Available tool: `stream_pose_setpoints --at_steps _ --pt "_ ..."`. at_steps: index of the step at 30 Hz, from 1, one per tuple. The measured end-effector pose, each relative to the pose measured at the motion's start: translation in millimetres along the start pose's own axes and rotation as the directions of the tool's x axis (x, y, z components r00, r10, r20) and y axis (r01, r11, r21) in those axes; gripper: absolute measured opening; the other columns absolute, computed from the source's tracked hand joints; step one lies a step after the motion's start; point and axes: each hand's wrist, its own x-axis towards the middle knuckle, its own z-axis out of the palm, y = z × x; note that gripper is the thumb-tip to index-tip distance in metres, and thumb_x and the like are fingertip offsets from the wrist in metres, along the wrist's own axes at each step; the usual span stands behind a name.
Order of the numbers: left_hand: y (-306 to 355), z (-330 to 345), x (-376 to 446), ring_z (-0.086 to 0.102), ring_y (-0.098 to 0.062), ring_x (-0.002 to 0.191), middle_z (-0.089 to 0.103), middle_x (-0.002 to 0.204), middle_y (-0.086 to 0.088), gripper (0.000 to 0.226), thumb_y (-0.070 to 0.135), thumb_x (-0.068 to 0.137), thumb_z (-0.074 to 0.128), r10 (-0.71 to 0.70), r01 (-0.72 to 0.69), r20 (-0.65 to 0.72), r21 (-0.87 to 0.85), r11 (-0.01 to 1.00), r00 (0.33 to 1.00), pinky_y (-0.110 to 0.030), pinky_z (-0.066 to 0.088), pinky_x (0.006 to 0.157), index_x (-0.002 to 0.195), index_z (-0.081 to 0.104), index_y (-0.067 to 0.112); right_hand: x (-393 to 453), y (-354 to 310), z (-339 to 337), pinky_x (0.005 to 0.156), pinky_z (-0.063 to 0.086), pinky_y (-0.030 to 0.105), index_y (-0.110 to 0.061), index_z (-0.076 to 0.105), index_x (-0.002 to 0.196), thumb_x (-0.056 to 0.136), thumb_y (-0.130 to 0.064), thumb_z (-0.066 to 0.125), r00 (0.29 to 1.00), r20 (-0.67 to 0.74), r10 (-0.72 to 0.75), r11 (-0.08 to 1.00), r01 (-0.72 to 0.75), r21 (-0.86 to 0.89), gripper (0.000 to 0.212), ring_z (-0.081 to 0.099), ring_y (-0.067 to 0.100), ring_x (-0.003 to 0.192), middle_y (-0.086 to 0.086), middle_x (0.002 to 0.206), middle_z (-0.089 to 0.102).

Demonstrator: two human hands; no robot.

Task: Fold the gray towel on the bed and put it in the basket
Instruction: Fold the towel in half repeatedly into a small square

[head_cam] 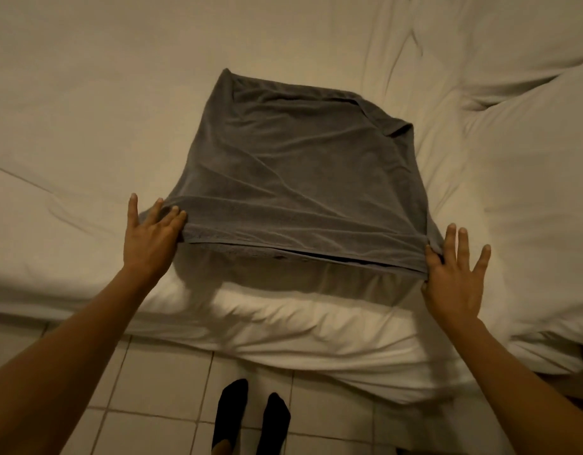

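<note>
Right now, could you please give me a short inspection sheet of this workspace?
Surface: white bed sheet, wrinkled.
Job's things: gray towel, folded in layers, near edge lifted; basket nothing seen.
Clutter: rumpled duvet at right.
Grippers: left hand holds the near left corner; right hand pinches the near right corner with the thumb, other fingers spread.
Cables: nothing seen.
Surroundings: tiled floor, feet in black socks.

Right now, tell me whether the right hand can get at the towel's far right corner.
Probably yes. The right hand already pinches the gray towel at its near corner, and only bare bed sheet lies alongside toward that far corner.
</note>
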Motion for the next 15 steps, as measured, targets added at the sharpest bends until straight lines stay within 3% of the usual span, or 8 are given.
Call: stream_pose_setpoints --at_steps 2,6,12,14,15 --pt "-6.8 0.9 -12.1 0.054 -0.043 0.121 0.068 0.117 -0.018 0.043 0.001 0.071 0.075 -0.025 0.026 0.029 -0.017 1.000 0.999 -0.039 -0.027 0.112 0.113 0.067 0.004 -6.2 -3.6 -8.9 0.112 -0.010 0.056 -0.004 0.060 0.119 0.057 -0.005 0.082 1.000 -0.024 -0.003 1.000 0.003 0.003 0.065 -0.007 0.028 0.145 0.024 0.153 0.021" --pt "-18.0 12.2 -10.4 0.057 -0.040 0.120 0.071 0.111 -0.015 0.030 0.002 0.075 0.072 -0.077 0.079 0.047 -0.034 0.996 0.996 -0.036 -0.031 0.111 0.104 0.071 0.010 -23.8 -15.9 -12.2 0.112 -0.008 0.056 -0.002 0.057 0.124 0.052 -0.003 0.082 0.995 -0.101 0.011 0.999 -0.006 0.053 0.076 0.014 0.037 0.143 0.024 0.151 0.025" --pt "-20.1 35.9 7.8 0.053 -0.033 0.127 0.066 0.122 -0.014 0.033 0.003 0.084 0.061 -0.032 0.033 0.009 -0.118 0.992 0.999 -0.031 -0.035 0.105 0.115 0.067 0.013 -41.9 -25.2 25.3 0.112 -0.005 0.055 -0.004 0.055 0.129 0.049 -0.003 0.084 0.996 0.027 -0.082 0.995 0.081 0.060 0.084 0.018 0.037 0.141 0.024 0.149 0.030" --pt "-22.0 45.9 -2.5 0.057 -0.034 0.121 0.065 0.123 -0.016 0.037 0.000 0.083 0.060 0.000 0.011 0.067 -0.165 0.986 0.998 -0.039 -0.017 0.117 0.118 0.066 0.012 -46.9 -29.7 33.4 0.113 0.006 0.053 -0.009 0.052 0.132 0.053 0.005 0.077 0.990 0.058 -0.125 0.983 0.116 0.142 0.084 0.026 0.039 0.138 0.021 0.147 0.036" --pt "-22.0 49.3 -10.6 0.060 -0.035 0.116 0.065 0.122 -0.018 0.038 -0.002 0.083 0.058 0.025 -0.004 0.104 -0.199 0.980 0.994 -0.047 0.007 0.119 0.119 0.065 0.010 -48.5 -31.9 35.2 0.112 0.017 0.053 -0.010 0.050 0.133 0.053 0.011 0.072 0.988 0.059 -0.140 0.968 0.124 0.217 0.085 0.032 0.040 0.135 0.020 0.146 0.039"
